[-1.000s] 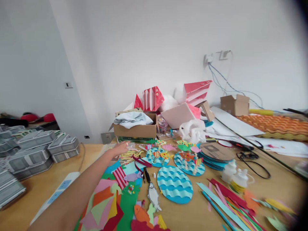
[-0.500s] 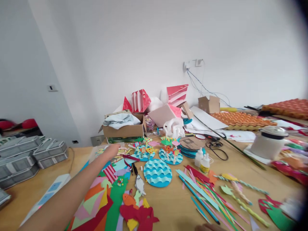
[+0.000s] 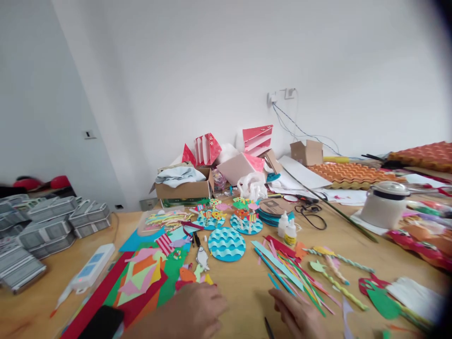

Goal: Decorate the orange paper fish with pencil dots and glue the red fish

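Note:
My left hand is over the near middle of the table, its fingers curled inward; whatever they hold, if anything, is hidden. It partly covers dark red and orange paper fish. To its right, my right hand has its fingers close together, and nothing nameable shows between them. Just beyond it lie coloured paper strips. A dark pen rests between the hands at the near edge. Ahead of both hands lies a round blue base with paper waves. Behind it stand two similar bases bearing small paper fish.
Coloured paper sheets, a black phone-like object and a white glue gun lie left. White glue bottles stand right of centre, near stacked discs. A cardboard box is at the back, a lidded pot at right.
My left hand has drawn back from the tray of paper strips to the near middle of the table. My right hand has come further into view. The view has shifted slightly left.

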Demonstrator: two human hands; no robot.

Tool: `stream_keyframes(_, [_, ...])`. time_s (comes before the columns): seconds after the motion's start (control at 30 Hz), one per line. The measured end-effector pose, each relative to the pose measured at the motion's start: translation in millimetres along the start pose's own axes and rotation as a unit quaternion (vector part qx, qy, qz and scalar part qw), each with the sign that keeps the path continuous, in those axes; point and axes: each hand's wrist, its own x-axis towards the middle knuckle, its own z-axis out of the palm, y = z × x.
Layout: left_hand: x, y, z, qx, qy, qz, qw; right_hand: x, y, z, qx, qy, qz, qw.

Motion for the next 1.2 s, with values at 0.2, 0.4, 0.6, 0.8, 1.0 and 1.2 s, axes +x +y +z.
stream_keyframes(0.2, [1.8, 15.1, 36.9, 0.021, -0.021, -0.041, 0.999, 1.4, -3.5, 0.4, 0.028, 0.01, 0.02, 0.999])
stream_keyframes(0.4, [1.7, 32.2, 51.2, -0.067, -0.032, -0.102, 0.992, -0.4, -20.3, 0.6, 0.052, -0.026, 0.003, 0.998])
stream_keyframes(0.6, [5.2, 49.0, 62.2, -0.119, -0.041, -0.128, 0.984, -5.3, -37.4, 5.8, 0.053, -0.088, 0.02, 0.995])
stream_keyframes(0.8, [5.8, 51.8, 79.0, -0.108, 0.028, -0.102, 0.988, 4.7, -28.1, -2.7, -0.041, -0.084, 0.08, 0.992])
stream_keyframes(1.0, [-4.3, 41.2, 103.4, -0.136, 0.194, -0.016, 0.971, 43.2, 16.4, -40.7, -0.201, -0.157, 0.184, 0.949])
stream_keyframes(1.2, [-6.2, 38.9, 113.6, -0.133, 0.234, 0.021, 0.963, 64.8, 45.7, -37.7, -0.229, -0.212, 0.175, 0.934])
